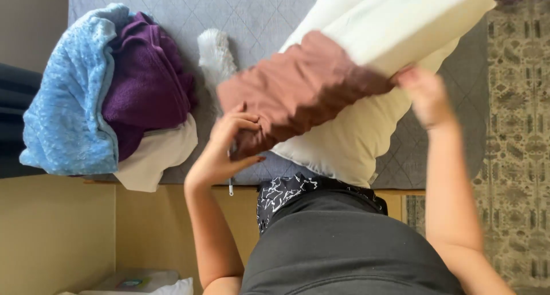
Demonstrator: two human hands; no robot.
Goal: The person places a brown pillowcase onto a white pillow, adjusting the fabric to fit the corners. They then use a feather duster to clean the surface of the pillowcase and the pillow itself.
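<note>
While both hands grip, pillowcase (pixel 298 91) overhangs mattress edge (pixel 401 180).

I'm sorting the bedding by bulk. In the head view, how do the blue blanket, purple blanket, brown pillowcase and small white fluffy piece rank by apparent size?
Largest to smallest, as they look:
1. Blue blanket
2. Brown pillowcase and purple blanket: too alike to rank, and the pillowcase is raised nearer the camera
3. White fluffy piece

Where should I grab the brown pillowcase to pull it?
Probably grab the brown pillowcase at its loose bunched end, nearest you, where the left hand pinches it. The other end is stretched tight around the white pillow; the right hand grips that edge.
</note>
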